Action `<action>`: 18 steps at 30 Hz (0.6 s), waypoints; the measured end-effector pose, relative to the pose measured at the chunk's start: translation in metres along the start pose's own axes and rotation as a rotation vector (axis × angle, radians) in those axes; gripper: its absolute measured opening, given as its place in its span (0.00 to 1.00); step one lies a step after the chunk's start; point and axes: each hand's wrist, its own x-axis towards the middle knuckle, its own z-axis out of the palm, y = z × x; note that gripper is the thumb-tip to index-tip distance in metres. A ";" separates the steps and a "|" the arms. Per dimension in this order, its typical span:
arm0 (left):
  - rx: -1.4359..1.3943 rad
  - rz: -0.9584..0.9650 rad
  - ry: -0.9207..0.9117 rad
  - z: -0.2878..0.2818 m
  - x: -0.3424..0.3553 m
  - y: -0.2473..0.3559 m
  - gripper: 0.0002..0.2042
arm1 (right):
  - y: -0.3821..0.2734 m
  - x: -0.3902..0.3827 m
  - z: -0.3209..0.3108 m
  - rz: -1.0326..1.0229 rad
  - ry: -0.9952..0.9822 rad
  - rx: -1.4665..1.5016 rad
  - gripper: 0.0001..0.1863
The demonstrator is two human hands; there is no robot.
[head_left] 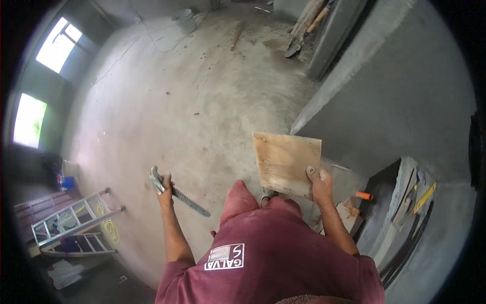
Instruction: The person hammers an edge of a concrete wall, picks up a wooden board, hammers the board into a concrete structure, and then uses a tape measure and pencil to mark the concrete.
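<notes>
My left hand (166,188) is closed around the dusty grey handle of what looks like a handsaw (195,205), its long dark blade angled down to the right. My right hand (322,183) grips a square piece of pale plywood (283,162) by its right side, thumb on the face. The board hangs in front of my legs, over the grey concrete floor (187,121), close beside a low plastered wall edge on the right. An orange-handled tool (364,195) lies just right of that hand.
Aluminium ladders (71,230), a yellow hose (110,228) and buckets (70,169) are at left. A bucket (185,23) and wooden piece (237,35) sit further back. Shovels (293,49) lean by a doorway. A grey wall (385,101) and yellow level (424,197) are on the right.
</notes>
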 end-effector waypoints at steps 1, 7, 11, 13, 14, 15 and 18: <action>0.174 0.016 0.030 -0.008 0.011 -0.014 0.13 | -0.013 0.027 0.019 -0.013 -0.008 0.152 0.26; 0.625 -0.186 -0.227 -0.019 0.021 -0.160 0.15 | -0.035 0.193 0.106 0.120 0.008 0.652 0.21; 0.565 -0.770 -0.445 -0.013 0.064 -0.247 0.11 | -0.060 0.306 0.169 0.178 0.037 0.817 0.22; 0.906 -0.366 -0.739 0.030 0.093 -0.236 0.12 | -0.079 0.352 0.184 0.213 0.146 0.798 0.24; 1.152 0.049 -0.906 0.038 0.108 -0.233 0.13 | -0.089 0.370 0.195 0.222 0.149 0.777 0.24; 1.140 0.032 -0.919 0.042 0.126 -0.229 0.13 | -0.100 0.388 0.207 0.223 0.192 0.727 0.25; 0.458 -0.988 -0.507 0.096 0.242 -0.181 0.13 | -0.147 0.466 0.232 0.134 0.212 0.711 0.26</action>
